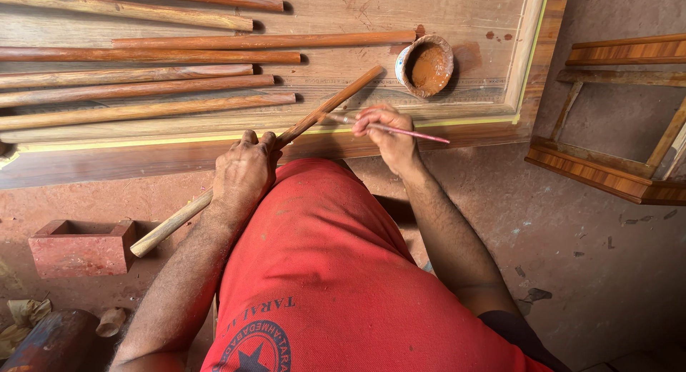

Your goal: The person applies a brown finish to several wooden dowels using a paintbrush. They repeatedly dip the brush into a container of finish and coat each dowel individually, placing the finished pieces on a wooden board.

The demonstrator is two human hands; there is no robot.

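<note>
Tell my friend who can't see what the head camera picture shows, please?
A person's left hand grips a long wooden stick while the right hand holds a thin paintbrush against it. A small pot of brown stain sits on a wooden board beside several stained sticks.

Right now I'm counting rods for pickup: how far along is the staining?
Done, it seems: seven reddish-brown rods lie in a row on the wooden panel, though two look paler. In hand: the left hand grips a rod with a dark upper half, while the right hand holds a thin brush to it. Left: its pale lower end. The cup of stain is not empty.
</note>
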